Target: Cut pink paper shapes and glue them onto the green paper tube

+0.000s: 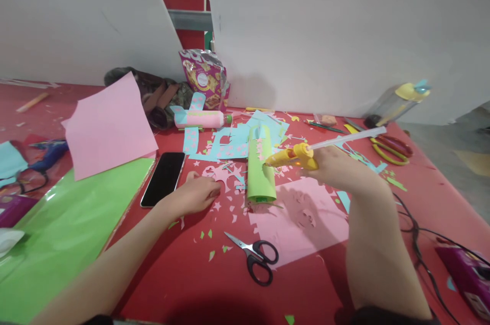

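Note:
My right hand [333, 168] is wrapped round a yellow hot glue gun [287, 155] with a long clear glue stick [348, 138] coming out of its back. Its nozzle is at the right side of a green paper-covered tube [260, 177], which lies on the table and carries a row of small pink stars. My left hand [199, 193] rests on the table left of the tube, beside a cut pink paper scrap [224, 172]. Its fingers are curled together, and anything between them is hidden. Black-handled scissors [257, 258] lie in front of a pink sheet [306, 233].
A black phone [164, 179] lies left of my left hand. Green sheets [76, 223] and pink paper [109, 126] are further left. Behind are a pink-wrapped bottle [202, 119], a snack bag [204, 77] and blue cut-outs [233, 144]. A cable [417, 243] runs at right.

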A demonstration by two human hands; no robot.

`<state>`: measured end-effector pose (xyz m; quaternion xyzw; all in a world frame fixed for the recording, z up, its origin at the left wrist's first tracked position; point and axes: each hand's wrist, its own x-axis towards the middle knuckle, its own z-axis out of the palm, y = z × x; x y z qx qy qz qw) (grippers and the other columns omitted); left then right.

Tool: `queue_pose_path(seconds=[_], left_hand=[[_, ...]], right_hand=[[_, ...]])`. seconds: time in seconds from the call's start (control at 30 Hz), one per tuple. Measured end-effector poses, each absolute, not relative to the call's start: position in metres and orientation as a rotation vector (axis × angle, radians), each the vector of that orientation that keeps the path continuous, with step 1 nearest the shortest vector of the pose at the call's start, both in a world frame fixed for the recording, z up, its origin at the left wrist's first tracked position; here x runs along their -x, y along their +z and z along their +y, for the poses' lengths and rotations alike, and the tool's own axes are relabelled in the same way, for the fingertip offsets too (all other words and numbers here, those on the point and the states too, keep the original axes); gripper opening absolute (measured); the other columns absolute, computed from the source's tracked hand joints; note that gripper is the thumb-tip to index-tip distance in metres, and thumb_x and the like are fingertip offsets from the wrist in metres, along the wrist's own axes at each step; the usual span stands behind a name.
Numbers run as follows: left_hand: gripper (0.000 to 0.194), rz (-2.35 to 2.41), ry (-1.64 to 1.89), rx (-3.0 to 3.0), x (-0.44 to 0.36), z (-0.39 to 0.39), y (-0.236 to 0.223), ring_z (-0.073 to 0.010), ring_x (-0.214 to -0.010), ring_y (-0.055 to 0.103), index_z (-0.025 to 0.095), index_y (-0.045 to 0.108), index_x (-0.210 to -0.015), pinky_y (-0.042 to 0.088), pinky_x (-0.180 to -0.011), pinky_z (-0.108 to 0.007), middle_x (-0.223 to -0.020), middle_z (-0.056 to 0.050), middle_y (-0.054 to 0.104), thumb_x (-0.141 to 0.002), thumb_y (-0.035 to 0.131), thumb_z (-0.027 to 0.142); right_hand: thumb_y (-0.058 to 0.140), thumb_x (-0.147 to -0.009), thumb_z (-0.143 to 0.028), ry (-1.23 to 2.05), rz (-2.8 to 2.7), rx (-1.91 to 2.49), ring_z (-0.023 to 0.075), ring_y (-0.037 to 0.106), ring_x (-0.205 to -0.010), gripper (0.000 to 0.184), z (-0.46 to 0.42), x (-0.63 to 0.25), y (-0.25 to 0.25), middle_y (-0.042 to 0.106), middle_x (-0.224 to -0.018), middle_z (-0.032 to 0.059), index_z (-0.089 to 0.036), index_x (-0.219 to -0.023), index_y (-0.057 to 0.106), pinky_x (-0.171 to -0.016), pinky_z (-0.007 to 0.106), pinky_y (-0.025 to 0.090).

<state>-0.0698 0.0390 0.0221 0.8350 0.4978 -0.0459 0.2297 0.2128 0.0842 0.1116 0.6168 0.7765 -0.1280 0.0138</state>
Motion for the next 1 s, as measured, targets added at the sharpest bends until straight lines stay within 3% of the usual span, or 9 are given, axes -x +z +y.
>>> queue_pose_path(seconds=[0.17, 0.37, 0.57, 0.77, 0.9, 1.0], left_hand=[[0.018, 1.39, -0.063, -2.281, 0.07, 0.039, 0.028, -0.0144, -0.067, 0.051, 0.017, 0.051, -0.068, 0.031, -0.072, -0.032, -0.072, -0.002, 0.058, -0.078, 0.036, 0.019], [0.022, 1.444, 0.105, -2.159, 0.071, 0.044, 0.037, -0.0119, -0.059, 0.048, 0.017, 0.043, -0.059, 0.035, -0.057, -0.023, -0.063, 0.0, 0.052, -0.078, 0.044, 0.027], [0.025, 1.419, 0.467, -1.905, 0.065, 0.044, 0.041, -0.0124, -0.065, 0.052, 0.016, 0.046, -0.055, 0.041, -0.065, -0.025, -0.065, 0.001, 0.055, -0.073, 0.052, 0.032], [0.023, 1.454, 0.641, -1.712, 0.046, 0.051, 0.046, -0.0138, -0.069, 0.054, 0.017, 0.048, -0.054, 0.042, -0.073, -0.029, -0.064, 0.001, 0.058, -0.066, 0.059, 0.033], [0.021, 1.321, 0.665, -1.431, 0.028, 0.058, 0.047, -0.0113, -0.056, 0.054, 0.016, 0.048, -0.057, 0.042, -0.056, -0.024, -0.057, 0.002, 0.054, -0.065, 0.061, 0.031], [0.026, 1.261, 0.72, -1.192, 0.013, 0.066, 0.042, -0.0075, -0.041, 0.045, 0.016, 0.044, -0.053, 0.034, -0.042, -0.021, -0.048, 0.005, 0.049, -0.06, 0.065, 0.029]], right_hand=[[0.049, -0.068, -0.035, -0.42, 2.298, -1.872, 0.0169, 0.053, -0.055, 0.017, 0.083, -0.216, 0.118, 0.054, -0.062, 0.0031, -0.019, -0.062, 0.05, -0.044, 0.025, 0.036], [0.048, -0.069, -0.033, -0.416, 2.241, -1.916, 0.0192, 0.056, -0.062, 0.015, 0.083, -0.221, 0.12, 0.058, -0.068, 0.0032, -0.02, -0.073, 0.055, -0.05, 0.027, 0.039], [0.049, -0.069, -0.032, -0.44, 2.292, -1.893, 0.0222, 0.058, -0.068, 0.024, 0.086, -0.225, 0.114, 0.06, -0.075, 0.0052, -0.021, -0.087, 0.059, -0.052, 0.029, 0.04], [0.05, -0.068, -0.034, -0.424, 2.221, -1.916, 0.022, 0.056, -0.064, 0.018, 0.085, -0.223, 0.118, 0.058, -0.068, 0.0068, -0.018, -0.073, 0.056, -0.051, 0.028, 0.039], [0.046, -0.069, -0.035, -0.39, 2.218, -1.915, 0.0209, 0.054, -0.065, 0.019, 0.085, -0.223, 0.119, 0.057, -0.069, 0.0057, -0.019, -0.075, 0.055, -0.052, 0.028, 0.038], [0.047, -0.07, -0.037, -0.381, 2.211, -1.92, 0.0213, 0.054, -0.067, 0.021, 0.085, -0.225, 0.118, 0.057, -0.07, 0.0067, -0.018, -0.076, 0.055, -0.053, 0.028, 0.037]])
